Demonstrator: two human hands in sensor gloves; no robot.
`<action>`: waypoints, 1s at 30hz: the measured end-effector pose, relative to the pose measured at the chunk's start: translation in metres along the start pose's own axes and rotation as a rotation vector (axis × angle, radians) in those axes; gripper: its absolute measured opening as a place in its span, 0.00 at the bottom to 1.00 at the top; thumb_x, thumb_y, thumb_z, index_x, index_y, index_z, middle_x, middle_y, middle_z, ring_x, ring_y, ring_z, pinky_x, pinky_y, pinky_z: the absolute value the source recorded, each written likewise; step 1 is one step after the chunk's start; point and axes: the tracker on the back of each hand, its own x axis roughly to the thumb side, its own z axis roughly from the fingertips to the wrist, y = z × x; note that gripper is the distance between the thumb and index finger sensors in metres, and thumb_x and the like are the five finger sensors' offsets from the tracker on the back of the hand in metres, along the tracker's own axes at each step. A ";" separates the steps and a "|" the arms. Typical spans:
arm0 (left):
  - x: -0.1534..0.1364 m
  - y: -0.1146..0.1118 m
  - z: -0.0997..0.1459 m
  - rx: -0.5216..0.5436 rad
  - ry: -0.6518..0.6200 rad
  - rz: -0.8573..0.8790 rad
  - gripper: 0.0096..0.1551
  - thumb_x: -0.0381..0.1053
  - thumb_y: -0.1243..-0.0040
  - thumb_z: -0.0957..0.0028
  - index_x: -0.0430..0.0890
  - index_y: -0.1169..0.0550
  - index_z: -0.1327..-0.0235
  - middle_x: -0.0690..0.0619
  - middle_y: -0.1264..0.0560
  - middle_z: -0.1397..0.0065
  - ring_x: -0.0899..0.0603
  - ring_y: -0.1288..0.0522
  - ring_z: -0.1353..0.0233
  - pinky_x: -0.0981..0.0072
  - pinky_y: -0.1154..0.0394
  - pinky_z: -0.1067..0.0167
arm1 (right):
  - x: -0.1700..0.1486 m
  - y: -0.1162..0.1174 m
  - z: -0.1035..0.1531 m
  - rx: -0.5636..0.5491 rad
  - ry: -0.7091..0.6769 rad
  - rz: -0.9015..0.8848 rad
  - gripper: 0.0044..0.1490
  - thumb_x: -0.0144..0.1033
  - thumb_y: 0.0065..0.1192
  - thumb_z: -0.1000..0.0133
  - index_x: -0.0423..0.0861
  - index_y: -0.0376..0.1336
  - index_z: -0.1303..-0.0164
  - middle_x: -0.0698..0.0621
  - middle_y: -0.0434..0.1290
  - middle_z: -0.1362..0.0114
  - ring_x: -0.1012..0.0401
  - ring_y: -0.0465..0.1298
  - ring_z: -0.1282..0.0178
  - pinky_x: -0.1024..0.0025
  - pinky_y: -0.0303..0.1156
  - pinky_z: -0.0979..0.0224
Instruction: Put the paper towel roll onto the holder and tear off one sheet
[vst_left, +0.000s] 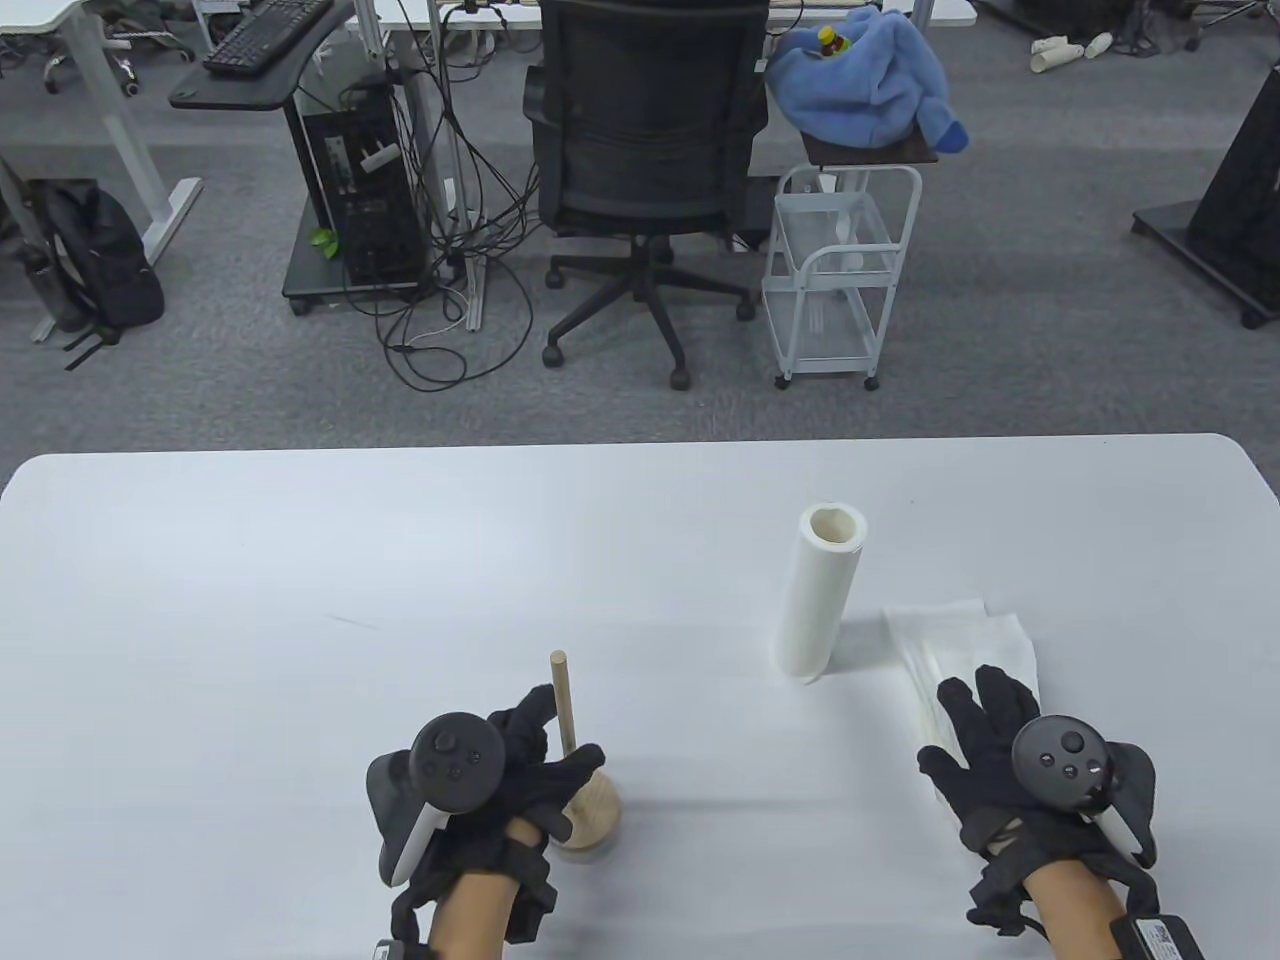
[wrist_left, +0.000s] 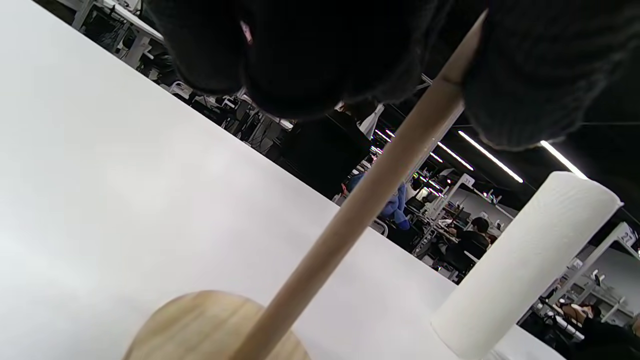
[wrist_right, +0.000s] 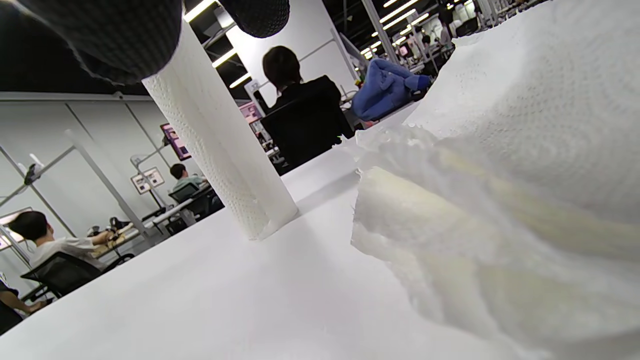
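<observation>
The upright white paper towel roll (vst_left: 823, 592) stands forward-left of the flat, unclenched right hand (vst_left: 1010, 760), nearer it than the left hand (vst_left: 505, 775) clasping the wooden dowel holder (vst_left: 580, 790).

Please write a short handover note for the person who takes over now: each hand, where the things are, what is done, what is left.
Left hand: fingers around the rod of the wooden holder, near the table's front edge.
Right hand: open, flat on the loose paper towel sheets.
Paper towel roll: upright on the table, apart from the holder, beside the sheets.
Done: nothing yet.
Left: put roll on holder, tear one sheet.
</observation>
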 end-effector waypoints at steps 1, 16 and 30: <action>-0.001 -0.002 -0.001 -0.003 0.003 0.033 0.35 0.65 0.26 0.59 0.55 0.23 0.38 0.58 0.21 0.50 0.47 0.19 0.56 0.47 0.27 0.36 | 0.000 -0.001 0.000 -0.004 0.001 -0.009 0.47 0.58 0.59 0.47 0.56 0.45 0.21 0.42 0.35 0.16 0.40 0.37 0.15 0.37 0.40 0.20; 0.040 -0.014 -0.030 -0.009 -0.044 -0.037 0.22 0.61 0.29 0.56 0.58 0.17 0.48 0.59 0.18 0.53 0.46 0.18 0.56 0.47 0.27 0.35 | 0.002 -0.003 0.000 -0.014 -0.028 -0.030 0.47 0.58 0.59 0.47 0.56 0.45 0.21 0.42 0.36 0.16 0.40 0.38 0.15 0.37 0.40 0.20; 0.102 -0.066 -0.072 -0.052 -0.080 -0.007 0.22 0.61 0.29 0.55 0.59 0.17 0.48 0.60 0.18 0.53 0.47 0.18 0.56 0.48 0.27 0.34 | 0.004 -0.004 0.001 -0.013 -0.038 -0.061 0.47 0.58 0.59 0.47 0.55 0.45 0.21 0.42 0.37 0.16 0.40 0.39 0.15 0.37 0.40 0.20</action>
